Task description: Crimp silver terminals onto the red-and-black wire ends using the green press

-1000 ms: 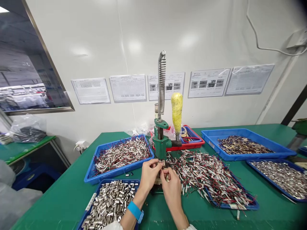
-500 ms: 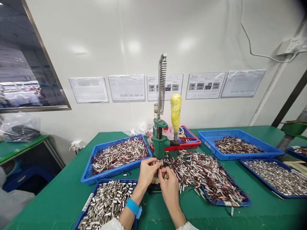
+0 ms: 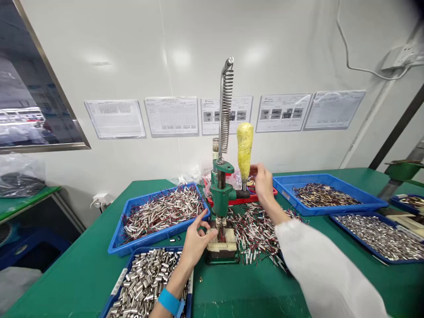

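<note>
A green hand press (image 3: 220,194) stands in front of me, with a tall spring on top and a lever handle (image 3: 244,145) wrapped in yellow film. My left hand (image 3: 195,240) is at the press's base, thumb and index finger pinched close together beside the pale jig block (image 3: 228,240). Whatever lies between those fingertips is too small to make out. Its other fingers stretch upward. My right hand (image 3: 263,181) is raised just right of the yellow handle. Its fingers are loosely curved beside the grip and not wrapped round it.
A blue tray (image 3: 115,240) of wired parts stands left of the press, with a tray of metal sleeves (image 3: 145,282) nearer me. Loose wired parts (image 3: 255,234) lie right of the press. Farther right are a blue tray (image 3: 374,206) and a tray of small metal pieces (image 3: 380,236).
My right hand has left the press's base and moved up and right to beside the yellow handle. My left hand stays at the base, its fingers more spread. The view has shifted slightly.
</note>
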`<state>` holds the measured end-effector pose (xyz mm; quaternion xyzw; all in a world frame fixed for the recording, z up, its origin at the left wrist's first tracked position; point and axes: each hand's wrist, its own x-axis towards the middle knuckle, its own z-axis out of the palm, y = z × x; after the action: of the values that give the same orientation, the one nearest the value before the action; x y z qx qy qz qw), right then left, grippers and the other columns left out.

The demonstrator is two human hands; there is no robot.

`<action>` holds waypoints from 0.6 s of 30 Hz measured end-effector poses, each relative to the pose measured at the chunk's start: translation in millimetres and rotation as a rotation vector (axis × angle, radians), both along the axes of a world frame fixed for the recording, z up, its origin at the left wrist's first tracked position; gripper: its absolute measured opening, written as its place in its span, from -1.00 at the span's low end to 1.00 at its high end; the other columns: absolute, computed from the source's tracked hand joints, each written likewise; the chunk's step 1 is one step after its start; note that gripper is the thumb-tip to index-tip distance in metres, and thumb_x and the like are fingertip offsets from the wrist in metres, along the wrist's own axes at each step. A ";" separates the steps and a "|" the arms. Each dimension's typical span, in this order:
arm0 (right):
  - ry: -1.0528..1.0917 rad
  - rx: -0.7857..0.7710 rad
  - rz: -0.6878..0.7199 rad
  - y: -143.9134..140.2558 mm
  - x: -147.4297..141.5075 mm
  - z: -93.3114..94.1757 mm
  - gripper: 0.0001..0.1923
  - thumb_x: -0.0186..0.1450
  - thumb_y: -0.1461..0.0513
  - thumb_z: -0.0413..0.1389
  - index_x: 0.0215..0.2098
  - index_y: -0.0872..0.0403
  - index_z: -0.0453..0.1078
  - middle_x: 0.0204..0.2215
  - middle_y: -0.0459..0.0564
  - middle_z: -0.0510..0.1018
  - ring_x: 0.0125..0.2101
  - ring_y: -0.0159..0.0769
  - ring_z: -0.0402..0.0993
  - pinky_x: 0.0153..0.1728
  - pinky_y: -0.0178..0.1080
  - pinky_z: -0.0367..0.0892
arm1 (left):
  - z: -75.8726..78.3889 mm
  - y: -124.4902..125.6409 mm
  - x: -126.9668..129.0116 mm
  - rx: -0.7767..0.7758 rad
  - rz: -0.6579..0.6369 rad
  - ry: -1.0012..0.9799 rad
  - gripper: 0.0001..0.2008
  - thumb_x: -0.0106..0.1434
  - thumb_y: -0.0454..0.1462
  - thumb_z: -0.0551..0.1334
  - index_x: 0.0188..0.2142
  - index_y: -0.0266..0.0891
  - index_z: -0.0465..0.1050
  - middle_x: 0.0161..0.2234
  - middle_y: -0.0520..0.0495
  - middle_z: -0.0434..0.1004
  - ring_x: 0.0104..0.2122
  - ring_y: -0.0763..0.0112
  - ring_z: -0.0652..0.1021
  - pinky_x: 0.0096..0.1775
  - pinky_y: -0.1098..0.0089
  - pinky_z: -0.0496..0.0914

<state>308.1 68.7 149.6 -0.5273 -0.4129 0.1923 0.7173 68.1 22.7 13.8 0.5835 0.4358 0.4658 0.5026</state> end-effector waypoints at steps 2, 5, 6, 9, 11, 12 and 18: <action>0.020 -0.012 0.103 2.5 -2.7 25.7 -0.17 0.33 -0.36 -0.26 -0.37 0.13 0.48 -0.45 0.11 0.59 -0.39 -0.19 0.53 -0.37 -0.14 0.42 | 2.3 -4.4 -8.2 -0.008 -0.007 0.027 -0.14 0.10 -0.04 0.44 0.34 -0.21 0.28 -0.35 0.12 0.35 -0.56 0.61 0.12 -0.48 0.49 0.05; -0.004 0.153 0.393 -33.6 -16.2 46.2 -0.04 0.34 -0.36 -0.44 -0.22 0.11 0.54 -0.32 0.14 0.63 -0.23 -0.11 0.60 -0.26 -0.07 0.48 | 8.7 -8.7 -14.1 0.005 0.005 0.028 -0.24 0.15 0.01 0.39 0.28 -0.23 0.37 -0.37 0.10 0.36 -0.56 0.59 0.13 -0.48 0.48 0.06; -0.017 0.211 0.437 -49.6 -20.4 49.2 -0.06 0.35 -0.35 -0.43 -0.18 0.09 0.55 -0.27 0.14 0.63 -0.17 -0.09 0.60 -0.21 -0.04 0.49 | 11.1 -9.5 -14.1 0.014 0.007 0.030 -0.28 0.15 0.02 0.38 0.24 -0.24 0.41 -0.37 0.09 0.37 -0.56 0.58 0.14 -0.48 0.48 0.06; -0.015 0.248 0.474 -85.6 -26.0 46.3 -0.05 0.33 -0.37 -0.40 -0.16 0.07 0.58 -0.26 0.15 0.64 -0.15 -0.03 0.61 -0.17 0.03 0.52 | 16.2 -8.7 -8.0 0.041 -0.014 0.081 -0.44 0.19 0.01 0.34 0.09 -0.24 0.57 -0.38 0.07 0.39 -0.54 0.55 0.18 -0.46 0.47 0.09; -0.005 0.246 0.446 -97.6 -23.0 28.9 -0.05 0.33 -0.38 -0.38 0.00 0.05 0.55 -0.11 0.16 0.64 -0.03 0.01 0.58 -0.05 0.08 0.51 | 16.1 -5.6 0.8 0.061 -0.019 0.114 -0.53 0.19 -0.02 0.33 -0.01 -0.25 0.63 -0.38 0.05 0.42 -0.53 0.52 0.23 -0.43 0.45 0.14; -0.012 0.239 0.409 -102.1 -19.7 13.9 -0.11 0.36 -0.36 -0.32 0.09 0.02 0.51 -0.02 0.15 0.62 0.04 0.01 0.54 0.01 0.08 0.48 | 15.0 -3.3 6.1 0.076 -0.011 0.117 -0.56 0.18 -0.03 0.34 -0.06 -0.25 0.65 -0.39 0.04 0.43 -0.51 0.49 0.26 -0.41 0.44 0.16; -0.613 -0.236 0.205 -138.3 14.6 -131.4 -0.67 0.40 -0.01 0.05 -0.11 -0.04 0.55 -0.21 0.07 0.61 -0.28 -0.17 0.55 -0.27 -0.16 0.48 | 8.1 9.9 29.8 0.115 0.003 0.055 -0.65 0.08 -0.02 0.42 -0.56 -0.27 0.57 -0.57 0.05 0.34 -0.45 0.41 0.30 -0.35 0.40 0.17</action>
<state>322.7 -69.7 18.2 -0.5955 -0.6351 0.1423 0.4709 98.0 32.5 21.9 0.6233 0.4227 0.4746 0.4555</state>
